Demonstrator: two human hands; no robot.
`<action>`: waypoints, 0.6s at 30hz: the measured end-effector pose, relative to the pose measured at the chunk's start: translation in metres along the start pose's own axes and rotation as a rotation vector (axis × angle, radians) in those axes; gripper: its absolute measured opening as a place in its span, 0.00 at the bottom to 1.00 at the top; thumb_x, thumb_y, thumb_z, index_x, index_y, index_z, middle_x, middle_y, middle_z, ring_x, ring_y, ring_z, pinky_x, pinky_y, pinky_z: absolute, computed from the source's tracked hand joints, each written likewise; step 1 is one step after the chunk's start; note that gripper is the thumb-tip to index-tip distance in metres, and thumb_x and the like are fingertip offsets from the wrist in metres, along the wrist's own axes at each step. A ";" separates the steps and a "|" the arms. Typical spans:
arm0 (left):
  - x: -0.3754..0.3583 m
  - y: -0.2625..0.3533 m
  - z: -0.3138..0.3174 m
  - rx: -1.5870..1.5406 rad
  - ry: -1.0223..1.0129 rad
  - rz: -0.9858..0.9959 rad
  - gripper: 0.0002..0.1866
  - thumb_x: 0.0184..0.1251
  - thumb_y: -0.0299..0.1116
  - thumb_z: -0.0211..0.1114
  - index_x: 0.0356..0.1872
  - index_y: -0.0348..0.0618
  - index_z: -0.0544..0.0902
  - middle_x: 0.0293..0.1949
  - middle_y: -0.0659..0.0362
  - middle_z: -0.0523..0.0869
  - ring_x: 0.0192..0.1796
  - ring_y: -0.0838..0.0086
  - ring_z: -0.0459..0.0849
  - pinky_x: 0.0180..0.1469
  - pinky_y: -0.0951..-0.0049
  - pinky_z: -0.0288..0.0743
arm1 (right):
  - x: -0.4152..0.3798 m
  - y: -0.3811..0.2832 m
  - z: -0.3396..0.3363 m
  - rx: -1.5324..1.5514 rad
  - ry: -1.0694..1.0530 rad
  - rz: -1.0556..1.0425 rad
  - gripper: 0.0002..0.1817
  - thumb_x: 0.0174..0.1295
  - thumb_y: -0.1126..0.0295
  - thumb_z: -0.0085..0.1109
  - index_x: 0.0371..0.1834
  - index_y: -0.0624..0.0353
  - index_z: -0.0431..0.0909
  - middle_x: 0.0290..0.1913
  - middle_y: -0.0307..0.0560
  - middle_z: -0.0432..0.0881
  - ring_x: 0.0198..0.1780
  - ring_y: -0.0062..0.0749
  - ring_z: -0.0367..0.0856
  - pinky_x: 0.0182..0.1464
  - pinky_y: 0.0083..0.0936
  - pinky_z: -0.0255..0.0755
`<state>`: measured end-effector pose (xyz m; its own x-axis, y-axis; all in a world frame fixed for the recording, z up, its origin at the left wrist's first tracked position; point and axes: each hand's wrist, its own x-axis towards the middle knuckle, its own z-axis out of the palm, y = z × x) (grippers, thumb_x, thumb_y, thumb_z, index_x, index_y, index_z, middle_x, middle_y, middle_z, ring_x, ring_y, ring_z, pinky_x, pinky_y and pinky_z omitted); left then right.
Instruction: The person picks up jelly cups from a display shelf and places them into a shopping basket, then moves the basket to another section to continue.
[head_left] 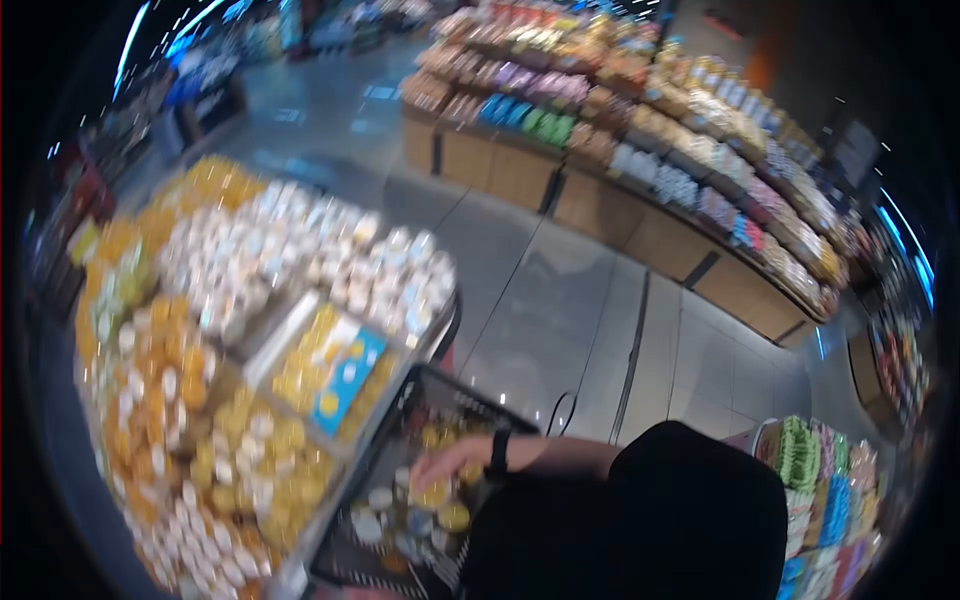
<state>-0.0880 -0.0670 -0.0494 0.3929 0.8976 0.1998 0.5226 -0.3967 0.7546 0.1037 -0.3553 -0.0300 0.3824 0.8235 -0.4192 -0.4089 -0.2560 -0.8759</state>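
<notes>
My right hand point(452, 465), with a black band on its wrist, reaches from a black sleeve point(690, 490) into a dark crate point(345, 530). Its fingers point downward at a round yellow packet point(432, 493); blur hides whether they grip it. Around the hand lie more small packets, among them another yellow one point(454, 516) and whitish ones point(367, 526). My left hand is out of view.
Left of the crate stands a display heaped with white packets point(270, 235), orange ones point(165, 360) and yellow ones point(250, 450), with a blue-and-yellow card point(347, 382). A long wooden shelf unit point(600, 210) crosses the background. Colourful goods point(825, 490) sit at the lower right.
</notes>
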 end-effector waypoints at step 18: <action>-0.006 0.021 0.005 0.107 0.026 -0.093 0.22 0.78 0.43 0.44 0.28 0.34 0.68 0.21 0.41 0.74 0.23 0.45 0.71 0.27 0.52 0.63 | 0.095 -0.207 -0.170 -0.648 0.517 0.222 0.40 0.55 0.41 0.65 0.57 0.69 0.75 0.53 0.51 0.79 0.51 0.32 0.79 0.43 0.32 0.80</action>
<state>-0.0755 -0.0820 -0.0381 0.3196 0.9357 0.1493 0.6340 -0.3283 0.7001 0.3657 -0.3099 0.0709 0.7434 0.4266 -0.5152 -0.0249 -0.7520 -0.6587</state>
